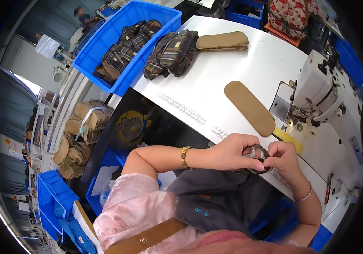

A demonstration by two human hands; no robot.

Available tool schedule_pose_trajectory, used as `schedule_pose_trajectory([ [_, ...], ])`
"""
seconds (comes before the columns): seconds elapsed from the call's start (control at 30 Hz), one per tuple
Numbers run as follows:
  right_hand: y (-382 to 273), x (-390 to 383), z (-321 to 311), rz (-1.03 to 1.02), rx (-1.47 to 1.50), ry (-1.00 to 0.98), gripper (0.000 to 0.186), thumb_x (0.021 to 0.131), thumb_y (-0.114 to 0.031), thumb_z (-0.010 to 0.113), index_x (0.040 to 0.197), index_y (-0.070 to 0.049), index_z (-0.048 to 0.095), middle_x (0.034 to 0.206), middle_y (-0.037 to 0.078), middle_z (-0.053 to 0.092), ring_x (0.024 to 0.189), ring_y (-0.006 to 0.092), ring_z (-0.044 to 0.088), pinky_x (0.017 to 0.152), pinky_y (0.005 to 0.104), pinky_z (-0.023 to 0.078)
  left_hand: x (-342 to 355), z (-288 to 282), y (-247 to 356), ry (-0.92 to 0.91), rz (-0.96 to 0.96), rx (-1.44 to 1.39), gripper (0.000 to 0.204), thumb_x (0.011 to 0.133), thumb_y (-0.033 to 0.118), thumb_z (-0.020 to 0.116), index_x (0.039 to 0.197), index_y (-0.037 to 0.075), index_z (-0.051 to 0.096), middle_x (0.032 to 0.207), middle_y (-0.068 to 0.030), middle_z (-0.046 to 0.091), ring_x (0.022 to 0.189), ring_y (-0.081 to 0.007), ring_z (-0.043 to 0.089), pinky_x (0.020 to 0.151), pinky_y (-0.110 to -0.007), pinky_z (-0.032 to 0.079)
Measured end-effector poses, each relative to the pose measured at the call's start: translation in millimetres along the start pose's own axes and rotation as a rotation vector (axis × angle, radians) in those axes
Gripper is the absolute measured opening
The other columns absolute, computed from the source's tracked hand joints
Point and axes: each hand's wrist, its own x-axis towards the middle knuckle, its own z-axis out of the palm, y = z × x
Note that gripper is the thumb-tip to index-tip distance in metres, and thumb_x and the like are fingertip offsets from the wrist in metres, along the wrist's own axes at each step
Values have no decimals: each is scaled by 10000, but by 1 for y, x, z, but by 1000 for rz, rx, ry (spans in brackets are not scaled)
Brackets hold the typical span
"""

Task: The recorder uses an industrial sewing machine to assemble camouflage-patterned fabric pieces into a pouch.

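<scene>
Both hands meet over the near edge of the white sewing table [215, 80], pinching a dark ridged strip [258, 149] that looks like a zipper curled into a loop. My left hand [236, 153] grips its left side with thumb and fingers. My right hand [283, 160] pinches the other end; the fingers partly hide the strip. Just beyond the hands lies a brown oval fabric panel [250, 108]. A yellow strip [289, 139] lies at that panel's near end. The sewing machine [314, 89] stands to the right, its needle area apart from my hands.
A plaid fabric bag [173, 54] and a stack of brown oval panels [223, 41] sit at the table's far side. A blue crate [124, 86] of plaid pieces stands left of them. Bundled brown panels [89, 122] and a yellow fan [131, 127] are at left.
</scene>
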Motion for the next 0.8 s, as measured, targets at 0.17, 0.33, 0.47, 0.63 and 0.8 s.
schedule_pose_trajectory([
  [0.17,-6,1,4,32,67,-16,117,807,-24,805,814,11,693,727,49,691,608,78,633,550,206,514,4,-6,-11,67,199,88,271,863,256,816,991,34,728,754,-5,572,673,-62,504,593,-265,403],
  [0.33,0,1,6,20,-4,17,74,834,-12,780,861,14,716,773,64,712,631,84,645,578,225,526,6,-6,-13,126,280,93,226,928,222,747,1029,22,730,840,-12,654,755,-74,569,671,-254,468],
  [0.47,2,3,6,-261,-430,132,118,835,-55,782,923,-5,723,936,80,732,670,112,662,588,232,514,6,-13,-4,75,-15,40,242,993,226,664,1023,-8,715,851,-25,696,790,-62,586,721,-252,495],
  [0.63,10,14,-3,-796,-1352,376,342,812,-222,792,1083,-35,697,1229,59,687,689,181,674,583,292,524,25,-50,39,52,41,540,256,930,242,732,973,-10,714,742,-73,674,672,-85,563,635,-277,488],
  [0.8,13,9,-16,-563,-1572,222,439,837,-371,734,1125,-44,676,1321,49,649,715,204,677,599,330,532,78,-72,61,-72,12,651,198,910,180,749,956,-12,737,778,-43,708,698,-72,584,655,-257,497],
])
